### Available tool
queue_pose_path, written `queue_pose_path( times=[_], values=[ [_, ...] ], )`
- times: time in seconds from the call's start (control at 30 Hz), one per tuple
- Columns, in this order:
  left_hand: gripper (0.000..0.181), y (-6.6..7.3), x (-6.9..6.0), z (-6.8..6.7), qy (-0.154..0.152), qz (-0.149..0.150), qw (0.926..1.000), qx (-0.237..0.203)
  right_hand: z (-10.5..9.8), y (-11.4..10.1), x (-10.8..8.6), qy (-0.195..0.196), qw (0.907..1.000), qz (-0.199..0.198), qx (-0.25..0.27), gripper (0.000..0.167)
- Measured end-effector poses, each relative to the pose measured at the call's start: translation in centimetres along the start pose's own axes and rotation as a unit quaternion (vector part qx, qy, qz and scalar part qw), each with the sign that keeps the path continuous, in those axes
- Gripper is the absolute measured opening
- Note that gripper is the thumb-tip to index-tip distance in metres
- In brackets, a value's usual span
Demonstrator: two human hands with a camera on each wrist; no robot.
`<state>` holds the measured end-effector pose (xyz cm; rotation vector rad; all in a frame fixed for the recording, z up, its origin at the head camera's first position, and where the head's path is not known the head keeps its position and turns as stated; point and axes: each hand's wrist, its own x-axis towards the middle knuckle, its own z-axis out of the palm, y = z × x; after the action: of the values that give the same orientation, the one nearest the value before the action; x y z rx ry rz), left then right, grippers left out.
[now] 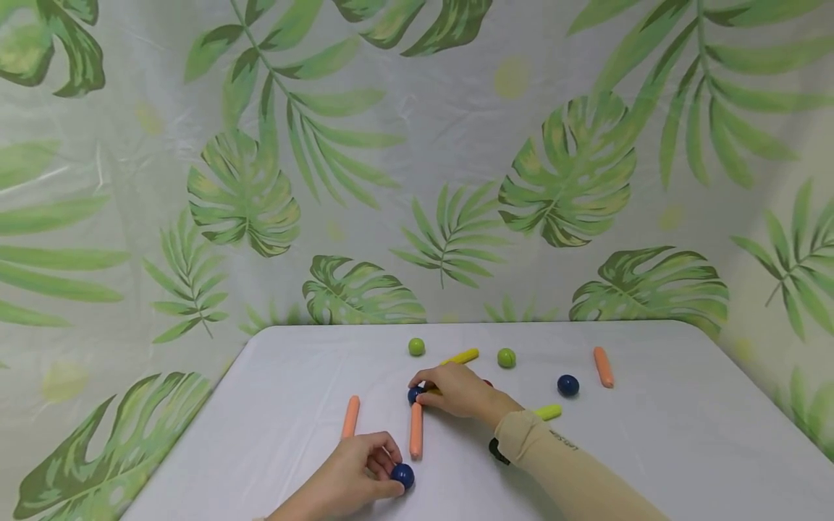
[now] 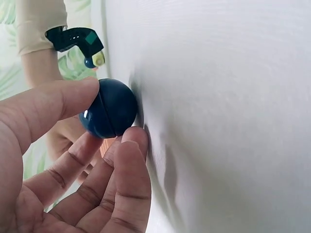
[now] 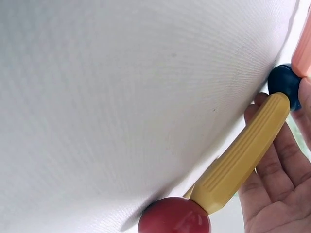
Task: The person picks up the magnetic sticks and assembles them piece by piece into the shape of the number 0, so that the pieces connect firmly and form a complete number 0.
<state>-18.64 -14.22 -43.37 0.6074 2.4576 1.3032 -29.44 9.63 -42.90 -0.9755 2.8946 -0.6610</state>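
Note:
My left hand [image 1: 365, 470] pinches a dark blue ball [image 1: 403, 475] between thumb and fingers, close to the white table; the left wrist view shows the ball [image 2: 112, 108] against the fingertips. Farther up, my right hand [image 1: 459, 391] holds another blue ball [image 1: 415, 394] with its fingers around it. An orange stick [image 1: 416, 432] touches that ball and points toward the left hand's ball. In the right wrist view a yellow stick [image 3: 243, 150] joins the blue ball [image 3: 284, 86] to a red ball [image 3: 175, 216].
Another orange stick [image 1: 350, 416] lies beyond the left hand. Toward the back are green balls [image 1: 416, 346] [image 1: 506, 357] and a yellow stick [image 1: 465, 356]. On the right lie a blue ball [image 1: 568, 386], an orange stick [image 1: 604, 367] and a yellow-green stick [image 1: 549, 412].

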Motion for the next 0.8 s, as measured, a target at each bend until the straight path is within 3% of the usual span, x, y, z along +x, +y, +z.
queue_pose_path(
  times=[0.3, 0.8],
  values=[
    [0.029, 0.47, 0.45, 0.57, 0.005, -0.014, 0.9999, 0.0, 0.1, 0.09, 0.04, 0.004, 1.0, 0.002, -0.003, 0.024],
    [0.029, 0.49, 0.94, 0.51, 0.026, 0.015, 0.9992, 0.027, 0.29, 0.38, 0.25, 0.003, 1.0, 0.001, -0.007, 0.024]
  ],
)
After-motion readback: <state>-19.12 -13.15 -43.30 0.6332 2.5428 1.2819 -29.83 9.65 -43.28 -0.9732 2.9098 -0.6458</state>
